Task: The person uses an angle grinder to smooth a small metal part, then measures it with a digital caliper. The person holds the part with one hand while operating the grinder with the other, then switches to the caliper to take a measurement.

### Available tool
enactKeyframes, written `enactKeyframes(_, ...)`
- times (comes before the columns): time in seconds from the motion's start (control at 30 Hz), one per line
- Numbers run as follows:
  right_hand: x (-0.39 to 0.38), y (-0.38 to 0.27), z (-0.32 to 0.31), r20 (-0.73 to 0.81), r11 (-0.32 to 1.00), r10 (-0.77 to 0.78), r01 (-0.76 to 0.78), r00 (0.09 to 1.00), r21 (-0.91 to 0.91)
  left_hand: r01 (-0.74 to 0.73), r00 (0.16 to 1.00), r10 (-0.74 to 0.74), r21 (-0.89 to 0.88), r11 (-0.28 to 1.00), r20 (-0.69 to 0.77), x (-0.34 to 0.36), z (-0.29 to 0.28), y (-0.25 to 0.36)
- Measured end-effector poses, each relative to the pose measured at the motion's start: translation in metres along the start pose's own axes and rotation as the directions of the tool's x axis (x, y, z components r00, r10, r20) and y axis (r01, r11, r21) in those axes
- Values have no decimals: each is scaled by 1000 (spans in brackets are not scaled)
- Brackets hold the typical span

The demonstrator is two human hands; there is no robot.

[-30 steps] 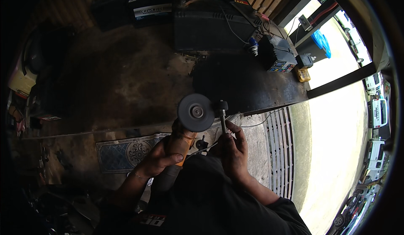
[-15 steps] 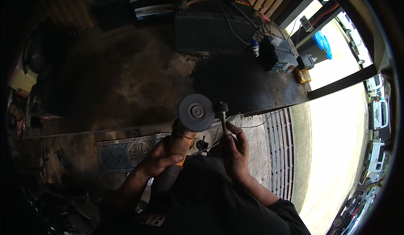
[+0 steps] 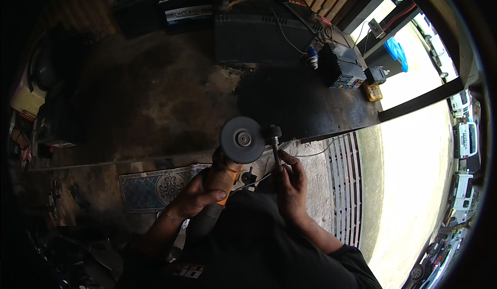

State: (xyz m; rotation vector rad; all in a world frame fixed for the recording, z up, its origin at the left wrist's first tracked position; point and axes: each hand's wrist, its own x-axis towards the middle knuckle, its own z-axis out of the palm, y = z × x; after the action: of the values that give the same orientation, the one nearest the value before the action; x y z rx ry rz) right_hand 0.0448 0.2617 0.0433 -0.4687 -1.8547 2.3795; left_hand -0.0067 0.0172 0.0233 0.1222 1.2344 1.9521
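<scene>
My left hand is closed around the orange body of an angle grinder, whose grey disc faces up toward me. My right hand grips a slim metal rod with a dark, wider piece at its top end, held upright just right of the disc's rim; whether that piece touches the disc, I cannot tell. A grey cord runs behind my right hand. The lower part of the grinder is dark and partly hidden against my dark clothing.
A stained dark workbench carries large black batteries, a big black case, a small boxy device and cables. Below lie a patterned mat and a floor grate. Vehicles stand outside at the right.
My right hand and the metal rod have shifted slightly to the right. The grinder's disc has moved a little right and down.
</scene>
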Motion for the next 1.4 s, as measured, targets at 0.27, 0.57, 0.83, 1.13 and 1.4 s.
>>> enactKeyframes(0.27, 4, 1, 0, -36, 992, -42, 37, 999, -120, 17, 1000, -17, -11, 1000, -12, -2, -2, -3)
enactKeyframes(0.57, 3, -9, -4, 5, 805, -186, 156, 982, -572, 39, 999, -40, -43, 998, -17, -3, -2, -4)
enactKeyframes(0.83, 3, -8, -8, 92, 655, -277, 258, 956, -710, 13, 1000, -14, -38, 999, -7, -2, -1, -6)
enactKeyframes(1.13, 6, -5, -5, 84, 686, -355, 320, 931, -653, 23, 1000, -23, -25, 999, -3, -2, -3, -9)
enactKeyframes(1.4, 5, -8, -7, 64, 701, -256, 231, 965, -675, 45, 999, -45, -13, 999, 6, -2, -4, -8)
